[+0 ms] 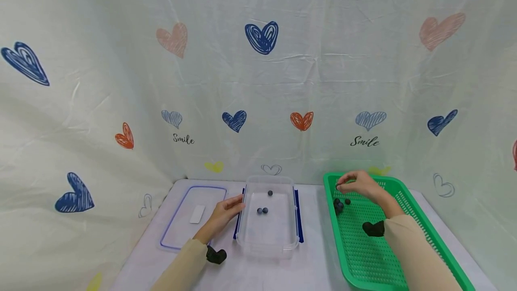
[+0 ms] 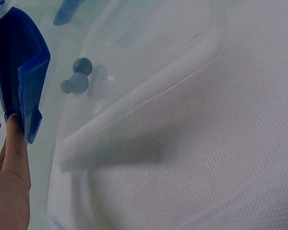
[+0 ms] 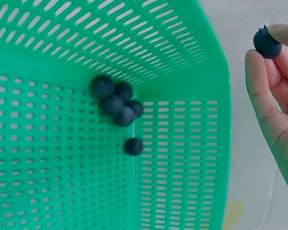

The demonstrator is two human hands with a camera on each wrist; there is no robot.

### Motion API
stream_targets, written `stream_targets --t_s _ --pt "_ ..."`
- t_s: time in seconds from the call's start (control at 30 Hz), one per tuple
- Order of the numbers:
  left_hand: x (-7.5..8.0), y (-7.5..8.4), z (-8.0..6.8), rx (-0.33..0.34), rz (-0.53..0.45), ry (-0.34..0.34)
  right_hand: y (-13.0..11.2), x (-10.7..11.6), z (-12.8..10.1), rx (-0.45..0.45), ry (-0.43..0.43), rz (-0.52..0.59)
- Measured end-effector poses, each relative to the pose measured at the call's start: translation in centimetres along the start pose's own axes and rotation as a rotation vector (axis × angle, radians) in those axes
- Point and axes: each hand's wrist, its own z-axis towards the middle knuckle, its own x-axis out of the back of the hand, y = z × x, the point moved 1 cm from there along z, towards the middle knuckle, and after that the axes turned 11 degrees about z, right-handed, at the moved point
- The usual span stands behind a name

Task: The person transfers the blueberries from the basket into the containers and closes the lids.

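My right hand [image 1: 357, 182] hovers over the far left corner of the green basket [image 1: 420, 219] and pinches one dark blueberry [image 3: 267, 42] between its fingertips [image 3: 283, 33]. Several more blueberries [image 3: 116, 101] lie clustered in that corner of the basket [image 3: 48, 143]. My left hand [image 1: 224, 212] rests with straight fingers against the left wall of the clear plastic box [image 1: 278, 247], by its blue clip [image 2: 25, 81]. Three blueberries [image 1: 262, 210] lie inside the box, two of them seen through its wall as blueberries [image 2: 77, 75] in the left wrist view.
The box's clear lid [image 1: 177, 232] with a blue rim lies flat left of the box, a white label on it. A white cloth with heart prints covers the table [image 1: 307, 273] and hangs as a backdrop [image 1: 258, 80].
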Motion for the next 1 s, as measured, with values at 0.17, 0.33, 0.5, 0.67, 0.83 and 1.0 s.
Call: stream_targets --t_s 0.17,0.33,0.5,0.67,0.83,1.0 --pt "0.0 0.0 0.0 0.002 -0.008 0.002 -0.5 -0.3 0.6 0.009 -0.021 -0.017" --pt "0.1 0.0 0.0 0.005 -0.010 0.005 -1.2 -0.9 1.0 0.006 -0.019 -0.024" --pt "0.1 0.0 0.0 0.002 -0.017 0.001 -2.0 -1.4 1.5 0.014 -0.031 -0.019" --pt "0.1 0.0 0.1 0.000 -0.012 0.004 -2.4 -2.0 2.4 0.023 -0.033 -0.017" --pt "0.0 0.0 0.0 -0.004 -0.017 0.000 -2.5 -2.6 3.2 0.030 -0.026 -0.014" --pt "0.1 0.1 -0.1 -0.010 -0.026 0.001 -2.5 -3.0 3.7 0.039 -0.035 0.020"
